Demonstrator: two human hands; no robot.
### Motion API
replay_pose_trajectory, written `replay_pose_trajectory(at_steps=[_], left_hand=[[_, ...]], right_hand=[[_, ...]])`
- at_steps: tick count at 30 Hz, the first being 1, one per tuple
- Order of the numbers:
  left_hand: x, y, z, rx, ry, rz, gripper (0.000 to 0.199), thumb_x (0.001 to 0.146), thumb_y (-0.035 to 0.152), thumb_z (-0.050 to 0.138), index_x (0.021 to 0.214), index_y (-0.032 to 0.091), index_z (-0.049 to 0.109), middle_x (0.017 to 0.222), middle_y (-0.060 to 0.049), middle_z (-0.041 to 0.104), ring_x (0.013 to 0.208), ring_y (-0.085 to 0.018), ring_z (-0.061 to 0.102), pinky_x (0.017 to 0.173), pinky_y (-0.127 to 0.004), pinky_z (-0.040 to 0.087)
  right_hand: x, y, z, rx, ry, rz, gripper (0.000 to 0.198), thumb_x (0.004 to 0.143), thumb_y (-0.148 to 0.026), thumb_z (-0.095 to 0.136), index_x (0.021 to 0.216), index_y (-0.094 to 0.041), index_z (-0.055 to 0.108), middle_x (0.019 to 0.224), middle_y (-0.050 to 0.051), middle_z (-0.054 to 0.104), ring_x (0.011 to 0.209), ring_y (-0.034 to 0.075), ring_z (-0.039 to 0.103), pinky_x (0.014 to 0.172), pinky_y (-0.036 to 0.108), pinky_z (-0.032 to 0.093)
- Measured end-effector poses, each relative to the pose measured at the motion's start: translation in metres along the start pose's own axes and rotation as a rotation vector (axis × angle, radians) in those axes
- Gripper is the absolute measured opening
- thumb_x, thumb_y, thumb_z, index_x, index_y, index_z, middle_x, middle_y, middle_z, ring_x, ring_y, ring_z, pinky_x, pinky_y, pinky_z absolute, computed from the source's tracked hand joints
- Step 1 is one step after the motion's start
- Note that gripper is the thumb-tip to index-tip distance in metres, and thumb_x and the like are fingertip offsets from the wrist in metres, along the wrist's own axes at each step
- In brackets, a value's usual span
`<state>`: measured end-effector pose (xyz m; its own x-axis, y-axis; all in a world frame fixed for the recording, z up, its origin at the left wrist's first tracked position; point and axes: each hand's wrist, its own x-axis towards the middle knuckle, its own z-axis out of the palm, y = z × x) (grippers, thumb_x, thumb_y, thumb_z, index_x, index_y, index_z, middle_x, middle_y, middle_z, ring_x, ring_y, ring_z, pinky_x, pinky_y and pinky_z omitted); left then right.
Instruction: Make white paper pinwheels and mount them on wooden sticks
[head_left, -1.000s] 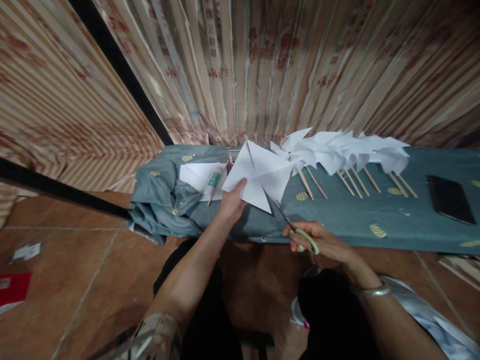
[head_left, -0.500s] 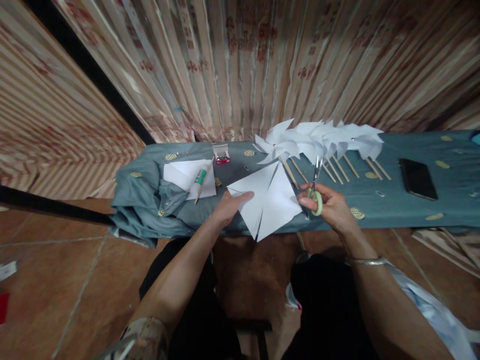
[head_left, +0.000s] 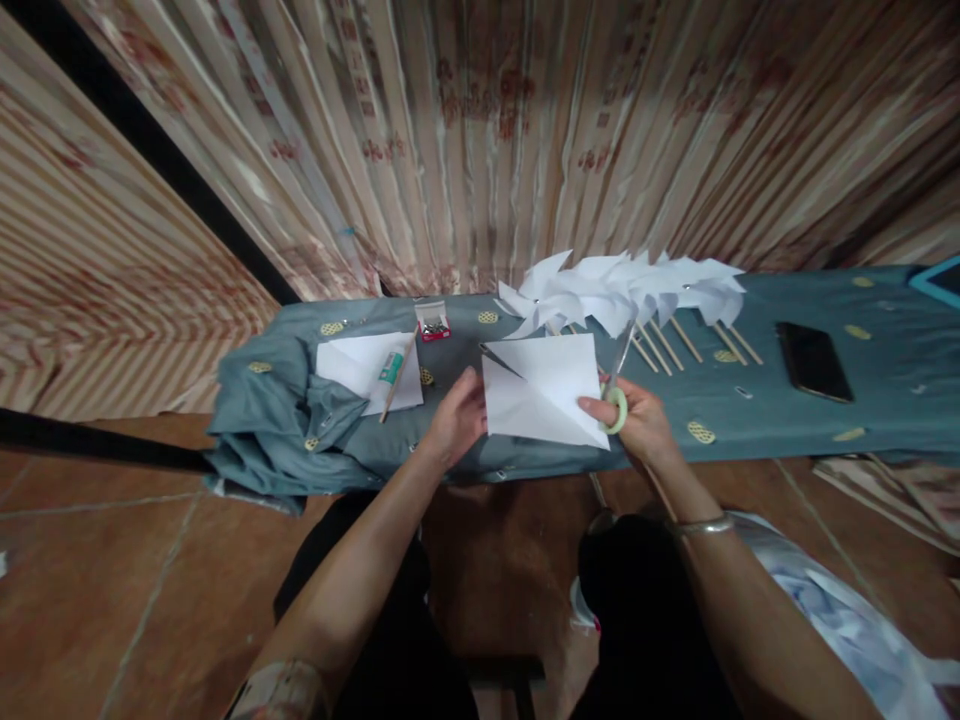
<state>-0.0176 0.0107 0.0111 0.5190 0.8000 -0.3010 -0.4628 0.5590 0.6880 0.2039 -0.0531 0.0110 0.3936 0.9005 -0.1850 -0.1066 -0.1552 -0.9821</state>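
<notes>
Curtain (head_left: 487, 150) | teal cloth (head_left: 787, 430) (partly rumpled) | right hand (head_left: 641, 420) gripping paper (head_left: 544, 375), scissors (head_left: 616, 391) | left hand (head_left: 457, 420) curled, hold unclear

A white sheet of paper (head_left: 555, 375), slit inward from its far left corner, is held mid-scene; green-handled scissors (head_left: 617, 408) point far at its right edge.

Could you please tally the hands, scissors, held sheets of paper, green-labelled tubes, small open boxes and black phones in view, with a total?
Left hand and right hand: 2
Scissors: 1
Held paper: 1
Green-labelled tube: 1
Small open box: 1
Black phone: 1
Total: 7
</notes>
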Motion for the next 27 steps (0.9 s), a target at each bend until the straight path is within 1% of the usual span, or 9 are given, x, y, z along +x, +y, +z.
replay_pose_trajectory(at_steps=[3, 6, 9, 12, 14, 17, 20, 23, 27], left_hand=[[-0.002, 0.000, 0.008, -0.071, 0.011, -0.010, 0.046, 0.069, 0.059, 0.069, 0.095, 0.021, 0.070, 0.108, -0.011, 0.070, 0.110, -0.029, 0.063, 0.095, -0.044, 0.049], [-0.001, -0.009, 0.017, -0.065, 0.019, -0.006, 0.043, 0.068, 0.050, 0.075, 0.098, 0.021, 0.067, 0.113, -0.010, 0.069, 0.113, -0.028, 0.062, 0.098, -0.045, 0.047], [0.001, -0.019, 0.024, 0.003, 0.023, 0.054, 0.048, 0.061, 0.039, 0.082, 0.103, 0.021, 0.066, 0.114, -0.009, 0.069, 0.113, -0.027, 0.061, 0.097, -0.041, 0.047], [0.004, -0.023, 0.029, 0.042, 0.038, 0.130, 0.047, 0.056, 0.038, 0.084, 0.095, 0.018, 0.068, 0.108, -0.009, 0.072, 0.110, -0.027, 0.063, 0.094, -0.038, 0.049], [0.006, -0.024, 0.031, 0.040, 0.083, 0.173, 0.044, 0.056, 0.038, 0.083, 0.091, 0.015, 0.069, 0.104, -0.009, 0.073, 0.106, -0.028, 0.065, 0.092, -0.038, 0.050], [0.009, -0.023, 0.030, 0.039, 0.197, 0.211, 0.042, 0.056, 0.031, 0.083, 0.091, 0.014, 0.069, 0.101, -0.010, 0.074, 0.102, -0.028, 0.066, 0.090, -0.039, 0.052], [0.011, -0.023, 0.023, 0.036, 0.303, 0.257, 0.044, 0.053, 0.024, 0.083, 0.093, 0.015, 0.068, 0.100, -0.009, 0.074, 0.098, -0.026, 0.068, 0.091, -0.039, 0.052], [0.014, -0.022, 0.015, 0.068, 0.366, 0.302, 0.042, 0.053, 0.020, 0.081, 0.093, 0.014, 0.068, 0.099, -0.008, 0.074, 0.094, -0.024, 0.068, 0.093, -0.039, 0.050], [0.017, -0.018, 0.005, 0.142, 0.417, 0.342, 0.036, 0.054, 0.019, 0.080, 0.088, 0.014, 0.069, 0.091, -0.007, 0.074, 0.084, -0.022, 0.068, 0.087, -0.037, 0.052]], right_hand=[[0.006, 0.006, 0.009, 0.083, 0.088, -0.051, 0.044, 0.047, -0.040, 0.087, 0.082, -0.023, 0.066, 0.074, -0.003, 0.071, 0.062, 0.015, 0.061, 0.063, 0.030, 0.050], [0.009, 0.009, 0.024, 0.103, 0.135, -0.099, 0.045, 0.051, -0.044, 0.085, 0.085, -0.022, 0.066, 0.080, 0.000, 0.073, 0.067, 0.018, 0.064, 0.065, 0.031, 0.051], [0.009, 0.007, 0.040, 0.095, 0.112, -0.114, 0.048, 0.051, -0.044, 0.084, 0.088, -0.020, 0.065, 0.080, 0.002, 0.074, 0.074, 0.021, 0.067, 0.069, 0.032, 0.052], [0.007, 0.004, 0.053, 0.089, 0.065, -0.102, 0.051, 0.050, -0.043, 0.083, 0.092, -0.021, 0.063, 0.078, 0.001, 0.074, 0.076, 0.023, 0.068, 0.071, 0.034, 0.052], [0.006, 0.003, 0.058, 0.077, 0.041, -0.082, 0.053, 0.051, -0.043, 0.082, 0.096, -0.021, 0.062, 0.078, 0.001, 0.074, 0.074, 0.023, 0.068, 0.069, 0.034, 0.052], [0.007, 0.005, 0.063, 0.050, 0.022, -0.066, 0.053, 0.052, -0.043, 0.082, 0.096, -0.021, 0.061, 0.076, 0.000, 0.074, 0.071, 0.022, 0.068, 0.066, 0.032, 0.051], [0.009, 0.009, 0.065, 0.037, 0.003, -0.087, 0.052, 0.053, -0.046, 0.081, 0.094, -0.022, 0.060, 0.075, 0.000, 0.073, 0.071, 0.022, 0.067, 0.064, 0.031, 0.051], [0.008, 0.011, 0.067, 0.004, -0.016, -0.104, 0.050, 0.055, -0.049, 0.080, 0.093, -0.022, 0.061, 0.076, 0.001, 0.073, 0.072, 0.021, 0.067, 0.064, 0.031, 0.051], [0.001, 0.010, 0.071, -0.022, -0.068, -0.068, 0.048, 0.054, -0.049, 0.081, 0.091, -0.024, 0.063, 0.075, 0.000, 0.072, 0.072, 0.020, 0.065, 0.066, 0.031, 0.051]])
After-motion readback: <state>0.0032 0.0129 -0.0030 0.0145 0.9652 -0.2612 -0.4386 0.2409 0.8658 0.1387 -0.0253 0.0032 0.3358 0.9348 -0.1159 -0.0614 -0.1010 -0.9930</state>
